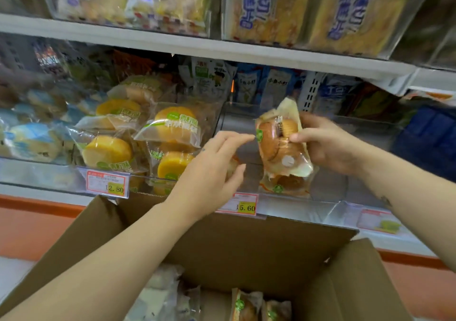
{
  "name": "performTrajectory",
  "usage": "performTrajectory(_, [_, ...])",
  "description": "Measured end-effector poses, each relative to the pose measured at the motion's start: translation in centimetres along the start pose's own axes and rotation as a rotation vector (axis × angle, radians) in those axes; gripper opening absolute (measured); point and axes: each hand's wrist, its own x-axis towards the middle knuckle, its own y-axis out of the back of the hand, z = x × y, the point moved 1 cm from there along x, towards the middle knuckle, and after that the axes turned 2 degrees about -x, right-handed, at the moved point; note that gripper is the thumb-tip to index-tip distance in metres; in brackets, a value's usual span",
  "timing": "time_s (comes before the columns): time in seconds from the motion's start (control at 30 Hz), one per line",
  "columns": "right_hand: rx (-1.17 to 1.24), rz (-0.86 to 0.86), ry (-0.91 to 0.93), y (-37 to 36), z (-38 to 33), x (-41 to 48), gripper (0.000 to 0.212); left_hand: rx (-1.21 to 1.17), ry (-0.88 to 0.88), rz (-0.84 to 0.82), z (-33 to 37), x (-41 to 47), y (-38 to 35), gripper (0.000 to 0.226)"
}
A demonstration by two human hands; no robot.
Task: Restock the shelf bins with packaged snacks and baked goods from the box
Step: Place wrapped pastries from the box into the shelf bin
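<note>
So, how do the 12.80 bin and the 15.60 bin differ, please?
The 12.80 bin is piled with yellow cakes; the 15.60 bin holds few brown buns. The left hand and right hand are at the 15.60 bin, neither at the 12.80 bin. Both are clear plastic.

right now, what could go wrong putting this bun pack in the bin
1. The right hand grips the bun pack by its right side only, in front of the bin; it could slip and drop short, into the box.
2. The yellow cake packs next door are heaped above their bin's front lip, close to the left hand; a knock might spill one.
</note>
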Motion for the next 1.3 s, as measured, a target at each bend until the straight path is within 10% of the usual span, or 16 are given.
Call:
performTrajectory(0.2, [0.025,-0.110,-0.091,0.5,-0.2,-4.5,0.062,-0.352,0.246,-0.264,3.5,2.7,0.4,0.088])
performTrajectory(0.37, [-0.122,-0.137,-0.014,0.4,-1.9,-6.2,0.043,-0.534,0.285,-0.266,4.6,3.6,0.4,0.056])
performTrajectory(0.57, [-0.955,0.085,0.278,0.3,-4.1,-5.4,0.055,-0.433,0.319,-0.044,5.1,4.7,-0.5,0.047])
performTrajectory(0.9, [-1.156,0.205,0.178,3.5,-0.1,-4.3,0.068,0.865,-0.091,-0.656,-0.4,4.5,1.6,0.043])
performTrajectory(1.3, [-1.137,0.237,0.159,4.7,0.8,-4.5,0.071,1.022,-0.223,-0.559,0.1,6.3,0.1,0.025])
